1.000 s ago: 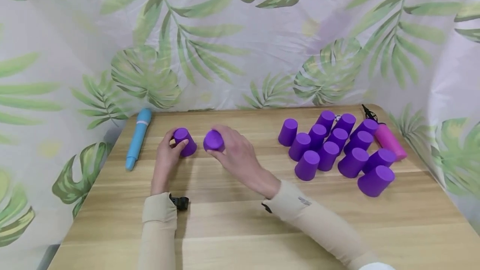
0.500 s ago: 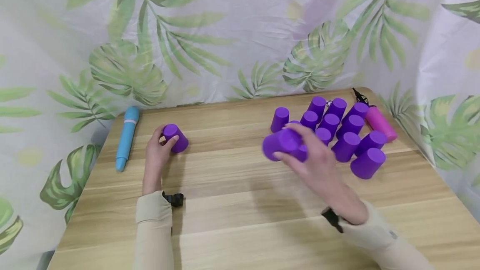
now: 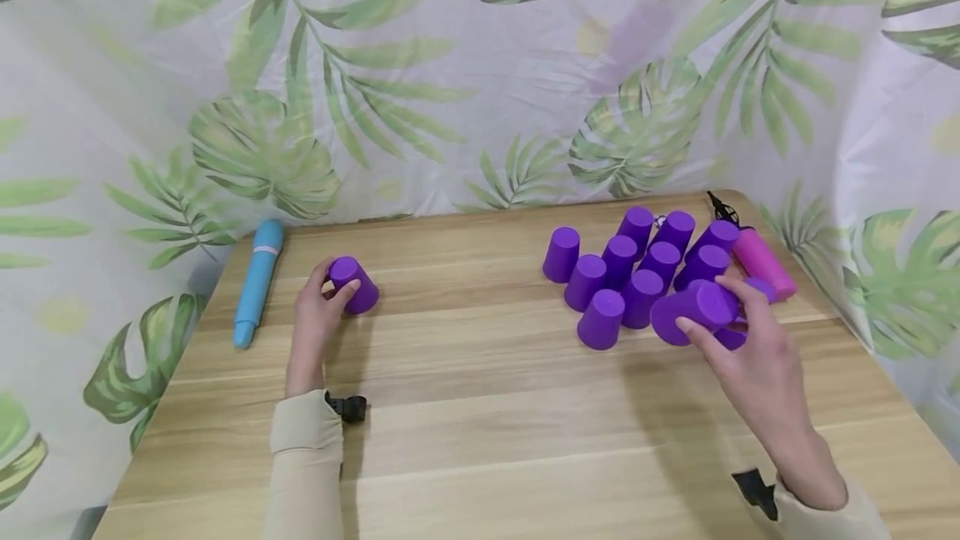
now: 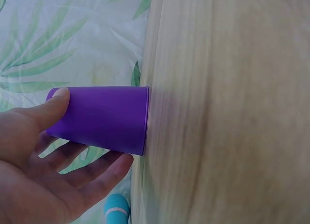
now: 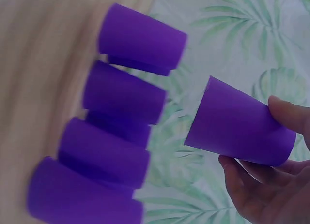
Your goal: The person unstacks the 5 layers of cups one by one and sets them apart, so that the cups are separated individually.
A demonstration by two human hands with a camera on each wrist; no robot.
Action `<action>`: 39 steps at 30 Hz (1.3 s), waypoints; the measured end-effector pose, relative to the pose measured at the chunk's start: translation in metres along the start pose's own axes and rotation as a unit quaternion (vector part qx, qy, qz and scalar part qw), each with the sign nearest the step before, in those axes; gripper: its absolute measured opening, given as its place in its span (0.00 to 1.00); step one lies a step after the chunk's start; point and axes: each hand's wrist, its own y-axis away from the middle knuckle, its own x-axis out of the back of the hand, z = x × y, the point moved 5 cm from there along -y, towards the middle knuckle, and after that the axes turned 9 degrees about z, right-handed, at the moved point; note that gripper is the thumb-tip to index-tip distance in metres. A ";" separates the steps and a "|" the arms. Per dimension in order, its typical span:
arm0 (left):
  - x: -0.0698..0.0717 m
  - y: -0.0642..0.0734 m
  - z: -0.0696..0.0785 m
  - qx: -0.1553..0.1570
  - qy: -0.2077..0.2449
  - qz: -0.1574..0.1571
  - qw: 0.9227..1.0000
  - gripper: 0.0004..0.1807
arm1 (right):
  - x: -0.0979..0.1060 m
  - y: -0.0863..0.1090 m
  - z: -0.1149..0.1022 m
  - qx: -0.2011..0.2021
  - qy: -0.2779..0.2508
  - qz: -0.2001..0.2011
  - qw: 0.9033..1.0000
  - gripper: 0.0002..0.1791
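Note:
At the left of the table, my left hand point(image 3: 318, 311) holds an upside-down purple cup point(image 3: 356, 285) between thumb and fingers; in the left wrist view this cup point(image 4: 106, 118) has its wide rim down at the wood. My right hand point(image 3: 765, 361) grips another purple cup point(image 3: 693, 312) near its narrow base, tilted and raised over the right side. In the right wrist view the gripped cup point(image 5: 242, 125) is apart from a row of standing purple cups point(image 5: 104, 149). Behind my right hand, some cups of the group are partly hidden.
Several upside-down purple cups point(image 3: 601, 319) stand in rows at the right. A pink cylinder point(image 3: 763, 263) with a black cord point(image 3: 722, 208) lies beyond them. On the left lies a blue microphone-shaped object point(image 3: 258, 283). A leaf-patterned cloth point(image 3: 517, 73) hangs behind the wooden table point(image 3: 465, 407).
My right hand has carried its cup from beside the left cup across to the group at the right. My left hand has kept hold of its cup in place. The head view has shifted slightly.

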 end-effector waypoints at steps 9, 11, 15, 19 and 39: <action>-0.001 0.002 0.001 0.006 0.001 0.000 1.000 0.34 | -0.024 0.018 0.043 -0.030 0.049 -0.094 0.994 0.35; 0.000 0.001 0.002 0.003 0.001 0.002 1.000 0.34 | -0.028 0.019 0.047 -0.028 0.060 -0.101 0.993 0.35; 0.000 0.000 0.002 0.000 -0.003 0.004 1.000 0.33 | -0.034 0.022 0.052 -0.016 0.069 -0.102 0.992 0.35; 0.000 0.001 0.002 -0.001 -0.006 0.004 1.000 0.33 | -0.039 0.024 0.054 -0.009 0.068 -0.095 0.993 0.34; -0.004 0.007 0.024 -0.023 -0.038 -0.016 0.999 0.33 | -0.046 0.027 0.054 -0.006 0.049 -0.092 0.995 0.34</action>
